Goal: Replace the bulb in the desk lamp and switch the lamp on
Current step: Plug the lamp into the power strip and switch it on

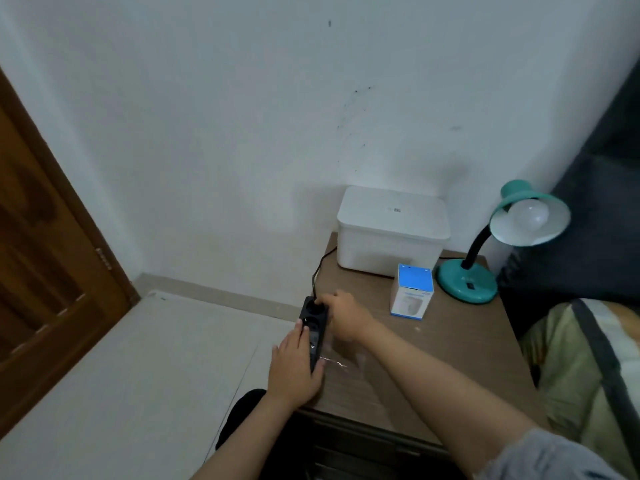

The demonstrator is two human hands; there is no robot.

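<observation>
Your left hand [294,370] and forearm are bare, entering from six o'clock with no sleeve, watch or ring showing. Your right hand [346,317] is bare too; its arm carries a grey sleeve [540,459] pushed above the elbow, at five o'clock. Dark trousers [242,417] cover your knee.

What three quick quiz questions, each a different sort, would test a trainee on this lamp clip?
1. True or false: the teal desk lamp has a bulb seated in its shade, and the bulb is not lit.
2. Which thing does the left hand steady at the table's left edge? A) the blue bulb box B) the black power strip C) the white lidded box
3. Fill in: the right hand is at the far end of the strip, where a black ____ comes in.

Key: 1 true; 2 B; 3 cable.
</observation>
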